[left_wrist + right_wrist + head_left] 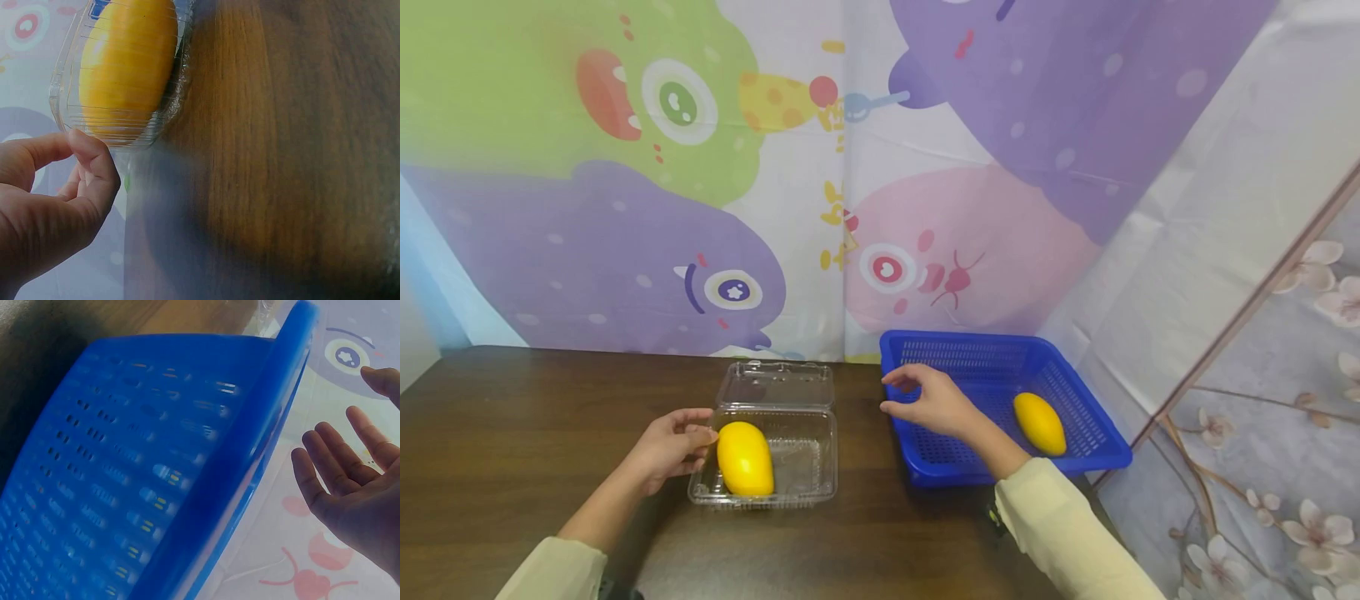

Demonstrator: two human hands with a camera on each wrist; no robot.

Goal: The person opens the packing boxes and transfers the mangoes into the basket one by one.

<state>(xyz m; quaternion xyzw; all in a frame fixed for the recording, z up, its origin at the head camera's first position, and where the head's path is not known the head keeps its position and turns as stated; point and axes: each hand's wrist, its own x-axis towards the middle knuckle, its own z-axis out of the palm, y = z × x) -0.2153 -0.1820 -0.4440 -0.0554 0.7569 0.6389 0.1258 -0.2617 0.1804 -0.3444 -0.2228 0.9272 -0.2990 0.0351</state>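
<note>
A clear plastic clamshell box [805, 454] lies on the table with its lid folded back. One yellow mango [745, 458] sits in the left part of its base. At the box's left rim, my left hand [673, 446] pinches the edge between thumb and finger; the left wrist view shows the fingertips at the rim's corner. My right hand [936, 402] hovers over the left side of a blue basket [917, 467], fingers spread and apart from the thumb, holding nothing. Inside the basket, toward the right, rests a second yellow mango [1040, 423].
A brown wooden table [550, 417] carries both containers. Behind it hangs a cartoon-printed curtain [808, 317]. To the right stands a panel with a flower print [1277, 467], near the basket's right side.
</note>
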